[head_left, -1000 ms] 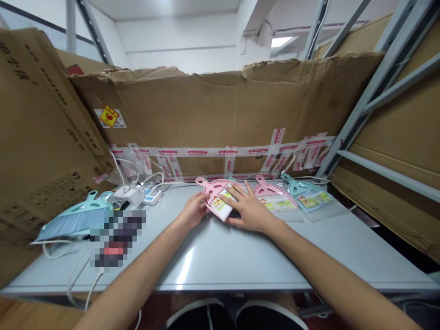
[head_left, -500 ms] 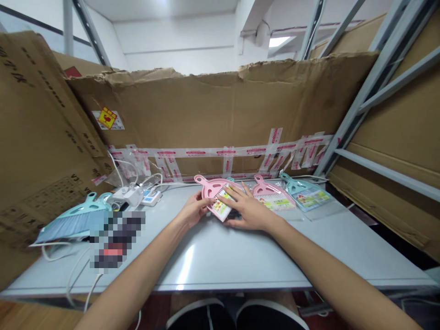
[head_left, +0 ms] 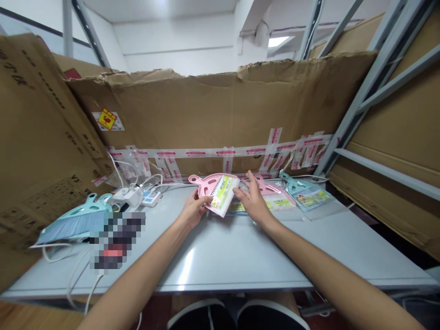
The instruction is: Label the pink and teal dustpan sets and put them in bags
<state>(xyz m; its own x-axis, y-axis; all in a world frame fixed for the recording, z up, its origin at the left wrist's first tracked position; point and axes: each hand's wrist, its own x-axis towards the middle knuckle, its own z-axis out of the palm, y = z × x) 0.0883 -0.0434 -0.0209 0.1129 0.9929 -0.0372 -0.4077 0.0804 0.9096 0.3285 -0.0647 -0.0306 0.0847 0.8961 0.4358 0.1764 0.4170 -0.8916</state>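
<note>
**Pink dustpan held up in the left hand**

The left hand (head_left: pixel 194 210) grips the bagged pink dustpan (head_left: pixel 213 190) by its edge, tilted above the worktop (head_left: pixel 220 261). The right hand (head_left: pixel 253 199) hovers open, fingers spread, just beside it. The dustpan's yellow-green card label is too small to read. A second pink dustpan (head_left: pixel 275 195) and a bagged teal dustpan (head_left: pixel 302 195) lie beyond, near cardboard (head_left: pixel 206 110) strapped with red-printed tape (head_left: pixel 223 152).

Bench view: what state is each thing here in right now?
Pink dustpan set, held up, tilted, in clear wrap.
Left hand, gripping it.
Right hand, open, fingers spread beside it.
Second pink dustpan set, lying flat, bagged.
Teal dustpan set, lying flat, bagged.
Cardboard sheet, upright, top edge torn, taped.
</note>
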